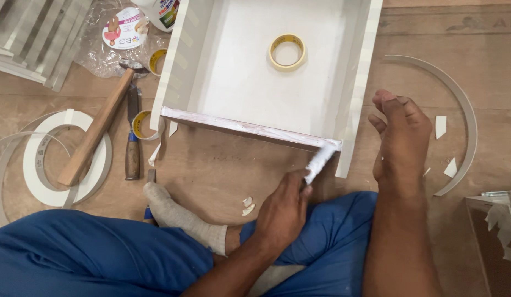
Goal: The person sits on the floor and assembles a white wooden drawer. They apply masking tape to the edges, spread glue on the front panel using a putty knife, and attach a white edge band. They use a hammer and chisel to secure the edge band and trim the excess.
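My right hand (283,212) grips a short brush (318,162) whose tip is coated in white paste. The tip touches the right end of the near edge (250,129) of a white open-topped drawer box (233,82) lying on the floor. That edge looks wet and smeared along its length. A roll of tan masking tape (287,52) lies inside the box. My left hand is out of sight. My bare foot (401,137) rests beside the box's right wall, and a foot in a grey sock (173,214) lies to the left of the hand.
Left of the box lie a wooden-handled hammer (96,129), a chisel (133,143), two small tape rolls (140,124) and coiled white edge banding (46,165). A curved banding strip (464,104) and small offcuts lie at right. A brown box corner (494,242) sits bottom right.
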